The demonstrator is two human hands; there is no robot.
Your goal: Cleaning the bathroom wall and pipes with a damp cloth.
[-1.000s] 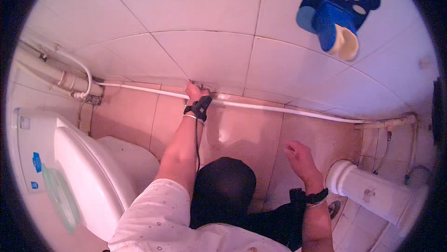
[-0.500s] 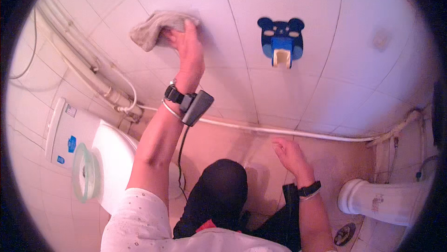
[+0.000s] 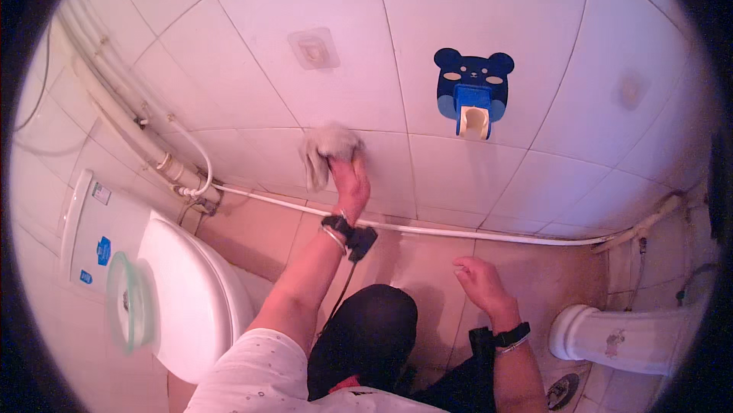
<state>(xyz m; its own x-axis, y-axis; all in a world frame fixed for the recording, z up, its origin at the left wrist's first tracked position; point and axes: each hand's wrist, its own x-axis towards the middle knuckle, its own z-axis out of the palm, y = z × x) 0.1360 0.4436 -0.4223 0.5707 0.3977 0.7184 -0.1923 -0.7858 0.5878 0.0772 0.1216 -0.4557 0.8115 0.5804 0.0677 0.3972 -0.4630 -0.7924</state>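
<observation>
Tiles (image 3: 489, 8) back both hands: left (image 3: 351, 186) gripping a greyish cloth (image 3: 325, 146), right (image 3: 483, 285) loosely curled.

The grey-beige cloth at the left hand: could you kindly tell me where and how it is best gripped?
I would pinch the cloth by its loose fold, coming from the left: that end appears to hang free, while the left hand covers the lower right part.

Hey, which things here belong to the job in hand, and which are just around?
In the job:
- left hand
- grey cloth it holds at the wall
- tiled wall

Just around:
- green basin
- toilet
- bear-shaped holder
- white pipe
</observation>
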